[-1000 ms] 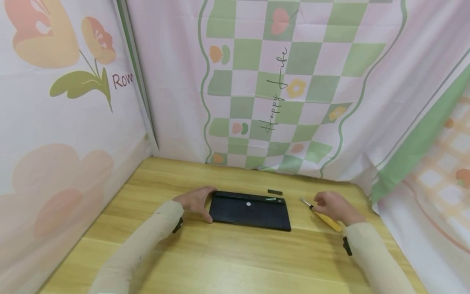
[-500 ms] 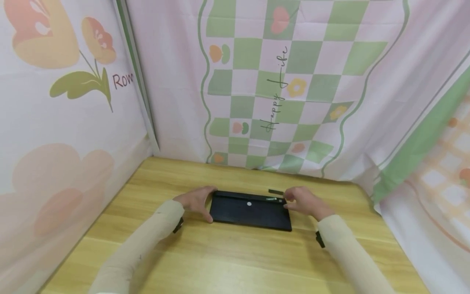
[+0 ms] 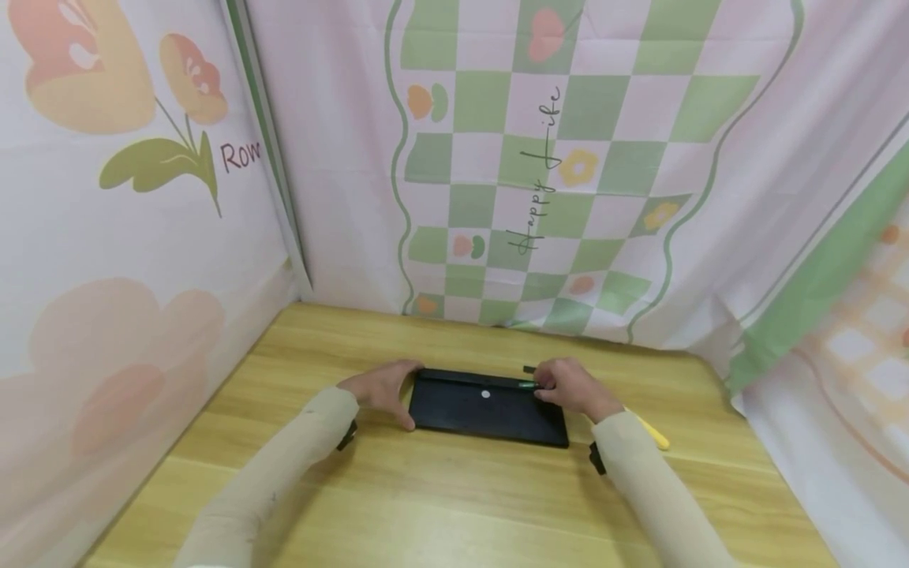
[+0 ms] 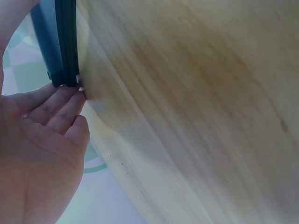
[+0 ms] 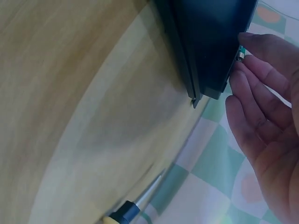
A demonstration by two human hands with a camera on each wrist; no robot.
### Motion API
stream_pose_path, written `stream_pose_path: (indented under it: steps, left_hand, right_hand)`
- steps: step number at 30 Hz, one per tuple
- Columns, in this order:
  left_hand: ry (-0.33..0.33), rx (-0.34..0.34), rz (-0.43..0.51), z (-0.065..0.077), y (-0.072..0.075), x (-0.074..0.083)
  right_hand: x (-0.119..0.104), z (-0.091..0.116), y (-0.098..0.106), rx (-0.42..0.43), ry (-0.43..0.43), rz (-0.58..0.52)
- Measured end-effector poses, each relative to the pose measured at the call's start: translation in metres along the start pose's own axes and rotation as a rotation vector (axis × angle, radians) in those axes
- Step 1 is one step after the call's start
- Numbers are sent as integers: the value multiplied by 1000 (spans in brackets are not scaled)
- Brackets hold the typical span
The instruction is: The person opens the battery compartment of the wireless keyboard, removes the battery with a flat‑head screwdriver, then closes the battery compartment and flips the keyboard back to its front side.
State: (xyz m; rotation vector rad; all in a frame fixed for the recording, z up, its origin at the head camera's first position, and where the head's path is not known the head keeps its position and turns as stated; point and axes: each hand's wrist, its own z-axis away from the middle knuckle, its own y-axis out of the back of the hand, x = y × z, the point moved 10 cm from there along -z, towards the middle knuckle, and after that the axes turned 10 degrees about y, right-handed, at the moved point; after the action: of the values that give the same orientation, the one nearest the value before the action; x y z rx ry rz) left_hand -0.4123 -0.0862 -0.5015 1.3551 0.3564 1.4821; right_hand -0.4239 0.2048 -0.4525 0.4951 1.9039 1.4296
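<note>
A thin black wireless keyboard lies underside up on the table, a round white sticker near its middle and a raised bar along its far side. My left hand holds its left end, thumb at the near corner and fingers at the far one. At the right of the bar, my right hand has thumb and fingertips on a small green battery in its slot. The right wrist view shows the battery's metal end between thumb and index finger. Behind that hand, a small dark cover is partly hidden.
A screwdriver with a yellow handle lies to the right, mostly behind the right forearm; its metal shaft shows in the right wrist view. The wooden table meets patterned curtains at the back and sides.
My right hand has moved left from beside the screwdriver, past the keyboard's right end, onto the battery. The left hand stays at the keyboard's left end.
</note>
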Motion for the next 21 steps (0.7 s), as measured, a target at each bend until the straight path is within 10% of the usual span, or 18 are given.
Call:
stream_pose_path:
  steps: [21]
  left_hand:
    - [26,-11,38,3,0,-1]
  right_hand:
    - [24,2,11,-22,-79,-117]
